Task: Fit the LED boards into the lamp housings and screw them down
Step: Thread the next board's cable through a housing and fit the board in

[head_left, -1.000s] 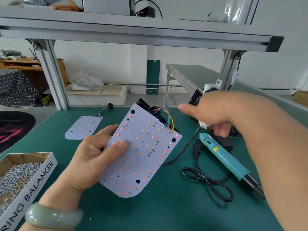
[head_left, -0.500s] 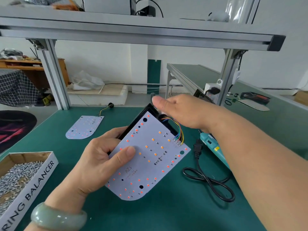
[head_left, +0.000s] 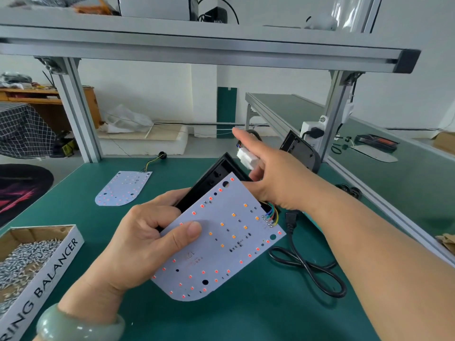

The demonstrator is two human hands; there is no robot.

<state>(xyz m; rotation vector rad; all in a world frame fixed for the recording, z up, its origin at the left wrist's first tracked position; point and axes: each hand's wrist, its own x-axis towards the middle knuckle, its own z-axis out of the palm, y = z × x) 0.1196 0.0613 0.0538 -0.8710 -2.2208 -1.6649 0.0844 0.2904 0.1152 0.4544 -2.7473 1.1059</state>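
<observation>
My left hand (head_left: 138, 244) grips a white LED board (head_left: 221, 244) with red and orange LEDs, thumb on its face, together with a black lamp housing (head_left: 211, 180) behind it. Coloured wires (head_left: 272, 214) run from the board's right edge down into the housing. My right hand (head_left: 275, 178) is at the housing's far corner, index finger pointing out, with a white connector (head_left: 246, 156) pinched between its fingers. A second LED board (head_left: 123, 188) lies flat on the green mat at the back left.
A cardboard box of screws (head_left: 22, 257) stands at the front left. A black power cord (head_left: 307, 267) loops on the mat to the right. Another black housing (head_left: 299, 150) leans by the frame post (head_left: 334, 114). An aluminium shelf beam (head_left: 197, 50) runs overhead.
My right hand came back from the far right to the housing's top corner, now with the white connector in it. The board and housing have tilted and come nearer. The teal screwdriver is now hidden.
</observation>
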